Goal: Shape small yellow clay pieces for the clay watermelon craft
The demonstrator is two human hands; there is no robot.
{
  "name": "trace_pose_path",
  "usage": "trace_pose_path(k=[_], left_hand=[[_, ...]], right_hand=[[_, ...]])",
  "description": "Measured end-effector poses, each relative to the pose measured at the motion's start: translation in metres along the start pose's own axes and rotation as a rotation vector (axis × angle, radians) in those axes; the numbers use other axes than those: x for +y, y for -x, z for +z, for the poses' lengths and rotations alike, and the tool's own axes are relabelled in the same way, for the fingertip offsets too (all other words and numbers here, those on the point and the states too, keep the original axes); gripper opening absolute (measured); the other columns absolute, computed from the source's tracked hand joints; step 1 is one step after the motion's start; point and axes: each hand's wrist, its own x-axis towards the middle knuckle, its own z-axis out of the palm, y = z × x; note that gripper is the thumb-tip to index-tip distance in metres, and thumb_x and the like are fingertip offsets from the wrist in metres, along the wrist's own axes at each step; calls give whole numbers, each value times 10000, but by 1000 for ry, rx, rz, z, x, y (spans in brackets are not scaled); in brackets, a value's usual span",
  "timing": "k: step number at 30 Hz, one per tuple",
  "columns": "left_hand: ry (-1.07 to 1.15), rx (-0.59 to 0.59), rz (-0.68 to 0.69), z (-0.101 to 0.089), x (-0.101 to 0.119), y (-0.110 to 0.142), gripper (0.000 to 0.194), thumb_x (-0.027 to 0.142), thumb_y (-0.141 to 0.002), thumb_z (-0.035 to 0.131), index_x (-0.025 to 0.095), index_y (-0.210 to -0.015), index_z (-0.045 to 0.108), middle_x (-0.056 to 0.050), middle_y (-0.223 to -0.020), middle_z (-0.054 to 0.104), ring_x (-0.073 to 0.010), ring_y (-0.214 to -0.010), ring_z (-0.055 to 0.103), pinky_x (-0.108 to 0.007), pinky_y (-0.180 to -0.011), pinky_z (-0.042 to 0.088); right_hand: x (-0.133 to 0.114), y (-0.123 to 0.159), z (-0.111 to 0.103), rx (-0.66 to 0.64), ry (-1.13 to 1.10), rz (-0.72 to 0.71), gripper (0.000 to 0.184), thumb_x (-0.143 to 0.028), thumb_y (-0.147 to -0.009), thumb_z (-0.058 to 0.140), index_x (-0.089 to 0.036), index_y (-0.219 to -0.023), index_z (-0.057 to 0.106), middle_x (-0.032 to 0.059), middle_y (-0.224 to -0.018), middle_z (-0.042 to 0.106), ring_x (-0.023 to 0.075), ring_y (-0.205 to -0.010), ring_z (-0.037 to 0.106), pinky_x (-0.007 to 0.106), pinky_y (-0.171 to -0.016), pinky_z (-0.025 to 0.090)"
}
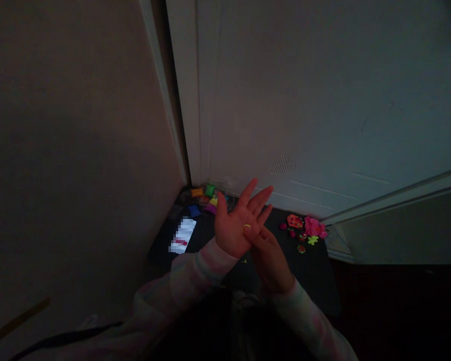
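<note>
My left hand (pixel 237 226) is turned palm up with its fingers stretched and spread. On its palm lies a thin yellow strand (pixel 247 226) curved into an arc, perhaps modelling clay. My right hand (pixel 272 258) reaches in from the right, its thumb and fingers closed together at the strand's edge against the left palm. Some of the right fingers are hidden behind the left hand. Below the hands, a tiny yellow-green bit (pixel 244 261) sits on the dark tabletop (pixel 225 276).
Colourful small packets, among them a green one (pixel 210 190) and a blue one (pixel 194 210), lie at the back left. A white paper or phone-like item (pixel 185 235) is nearby. Pink flower-like pieces (pixel 313 226) and a yellow-green piece (pixel 312 240) are on the right. Walls (pixel 323 100) stand close behind.
</note>
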Motion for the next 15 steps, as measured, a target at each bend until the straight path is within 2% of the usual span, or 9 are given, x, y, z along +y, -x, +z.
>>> trace_pose_path(k=[7,15], left_hand=[[9,47,-2,-4,1,-2,705,679,-765,162,212,-1171,499,-91,-1125,603,-190,-1238,384,-371,-1036,221],[18,113,6,-5,3,-2,682,664,-771,201,199,-1170,501,-104,-1106,607,-211,-1207,422,-366,-1023,245]], right_hand=[[4,-2,-2,14,35,0,198,-256,-713,643,-179,-895,647,39,-915,694,189,-881,613,364,-869,425],[0,-2,-1,-47,-28,1,248,-292,-751,590,-204,-978,632,38,-1078,643,183,-1028,553,343,-938,381]])
